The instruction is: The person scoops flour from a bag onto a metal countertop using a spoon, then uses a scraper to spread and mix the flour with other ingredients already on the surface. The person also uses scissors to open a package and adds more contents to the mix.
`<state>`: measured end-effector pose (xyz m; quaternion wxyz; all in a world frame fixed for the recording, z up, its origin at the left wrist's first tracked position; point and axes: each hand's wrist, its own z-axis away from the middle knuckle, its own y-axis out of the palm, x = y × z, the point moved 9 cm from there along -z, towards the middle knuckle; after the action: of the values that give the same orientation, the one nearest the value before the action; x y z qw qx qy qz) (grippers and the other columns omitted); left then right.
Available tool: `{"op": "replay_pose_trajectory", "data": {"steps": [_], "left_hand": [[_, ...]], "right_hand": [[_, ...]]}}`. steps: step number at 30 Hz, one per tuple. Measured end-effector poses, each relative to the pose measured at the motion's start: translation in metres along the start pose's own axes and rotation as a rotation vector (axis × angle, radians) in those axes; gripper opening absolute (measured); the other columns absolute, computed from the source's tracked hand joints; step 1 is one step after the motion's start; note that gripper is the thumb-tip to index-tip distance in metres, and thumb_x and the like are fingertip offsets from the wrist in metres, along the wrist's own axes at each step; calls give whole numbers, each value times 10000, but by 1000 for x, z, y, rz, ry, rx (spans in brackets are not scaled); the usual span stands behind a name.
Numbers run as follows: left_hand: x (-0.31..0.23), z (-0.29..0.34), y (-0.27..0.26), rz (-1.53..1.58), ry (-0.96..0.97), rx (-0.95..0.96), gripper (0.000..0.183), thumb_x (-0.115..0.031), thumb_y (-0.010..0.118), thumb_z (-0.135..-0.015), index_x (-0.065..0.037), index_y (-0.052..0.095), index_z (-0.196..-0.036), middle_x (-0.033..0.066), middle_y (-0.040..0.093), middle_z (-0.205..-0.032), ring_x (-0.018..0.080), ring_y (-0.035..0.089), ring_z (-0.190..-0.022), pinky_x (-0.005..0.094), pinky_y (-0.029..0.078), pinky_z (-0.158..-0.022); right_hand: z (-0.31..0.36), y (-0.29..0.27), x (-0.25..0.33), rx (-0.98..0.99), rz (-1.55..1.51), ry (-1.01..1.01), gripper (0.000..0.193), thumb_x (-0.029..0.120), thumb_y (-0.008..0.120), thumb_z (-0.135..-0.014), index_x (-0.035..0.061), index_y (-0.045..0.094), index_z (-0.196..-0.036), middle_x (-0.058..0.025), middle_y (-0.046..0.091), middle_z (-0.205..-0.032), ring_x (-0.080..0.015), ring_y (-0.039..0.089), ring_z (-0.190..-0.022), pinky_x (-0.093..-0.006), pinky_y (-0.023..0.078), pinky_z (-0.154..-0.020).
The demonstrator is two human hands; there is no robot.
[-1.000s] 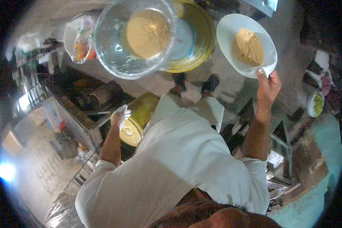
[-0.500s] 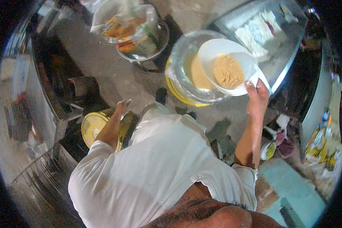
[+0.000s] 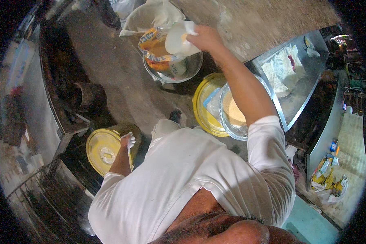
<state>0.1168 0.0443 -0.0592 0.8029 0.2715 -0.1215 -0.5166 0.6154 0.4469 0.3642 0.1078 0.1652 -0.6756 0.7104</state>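
Observation:
My right hand (image 3: pixel 203 38), arm stretched far forward, grips a white plastic scoop (image 3: pixel 181 42) by its handle end. The scoop is tipped on its side over an orange-and-white printed plastic bag (image 3: pixel 152 44), and its inside is turned from view. That bag stands in a round metal basin (image 3: pixel 195 67). My left hand (image 3: pixel 128 141), white powder on its fingers, hangs beside a bucket with a yellow lid (image 3: pixel 97 148). Its fingers are loosely bent and apart, holding nothing. Tan powder (image 3: pixel 234 112) lies in a plastic-lined tub (image 3: pixel 223 122), partly behind my right forearm.
Under the lined tub is a yellow bucket lid (image 3: pixel 201 97). A metal tray (image 3: pixel 288 110) with a white cloth or sheet (image 3: pixel 282 69) stands to the right. A pale sack (image 3: pixel 150 18) is behind the bag. At left is a dark metal rack (image 3: pixel 49 195).
My right hand has carried the scoop of tan powder forward and left, from over the lined tub to over the printed bag, and tipped it. My left hand stays by the yellow-lidded bucket.

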Motion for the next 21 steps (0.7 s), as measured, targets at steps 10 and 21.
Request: {"op": "replay_pose_trajectory", "data": {"steps": [10,21], "left_hand": [[-63,-29,156,-651,391,-330,288,-352,683,-908,-119,672,-1079,30,680,-880,160,615,-709,297,472,-568],[28,-148,404,-1352,202,53,739,-531,615,-902,-18,481,-1416,132,550,-1372,293,547,-1204,403,428,-1007]], "right_hand": [[82,-40,-48,-192,-161,107,541,518,701,-813,97,686,-1154,-193,635,-1228,-366,571,-1186,-430,445,-1014],[611,-77,-351,-641,-197,1073,364,336,706,-862,14,713,-1031,-114,719,-911,-170,659,-846,-332,500,-776]]}}
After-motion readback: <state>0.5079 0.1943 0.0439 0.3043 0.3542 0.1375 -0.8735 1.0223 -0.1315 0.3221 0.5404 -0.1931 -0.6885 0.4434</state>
